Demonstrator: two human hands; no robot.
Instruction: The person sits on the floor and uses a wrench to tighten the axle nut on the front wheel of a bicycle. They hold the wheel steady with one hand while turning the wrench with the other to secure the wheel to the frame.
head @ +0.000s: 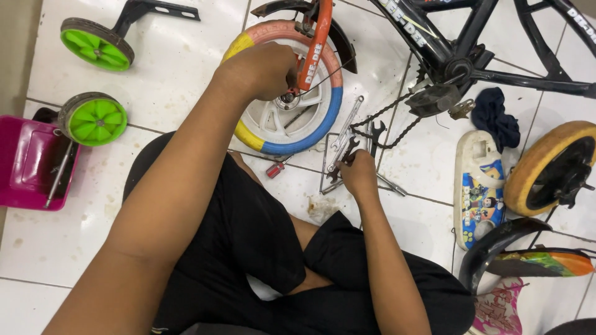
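Front wheel [282, 121] of the small bicycle lies near twelve o'clock in our view, white-spoked with a tyre banded in pink, yellow and blue, resting on the white tiled floor [180, 80] with the orange fork [315, 43] coming down onto its hub. Our left hand [261, 69] sits over the axle, fingers curled around the fork end and the hub nut; exactly what the fingertips pinch is hidden beneath the knuckles. Our right hand [358, 172] is at about three o'clock from the wheel, closed on one of the spanners [347, 127] that lie fanned out on the tile beside the loose chain [388, 121]; we cannot tell which size it has taken.

To do this well, we judge the left hand should keep the fork end pressed square on the axle so the wheel does not rock while the tool comes in. We would check the spanner's mouth against the nut before pulling, because a loose fit will round the flats. The chain lies just beside the tools and could snag a handle as it is lifted, so we lift straight up.

At four o'clock sits the white chain guard [478, 186] with cartoon print, and past it a yellow-tyred wheel [549, 167]. Two green stabiliser wheels [96, 118] lie at nine and ten o'clock, beside a pink tray [28, 164]. A red-handled screwdriver [276, 167] rests just under the front wheel, and the black frame [472, 37] stretches across one o'clock.
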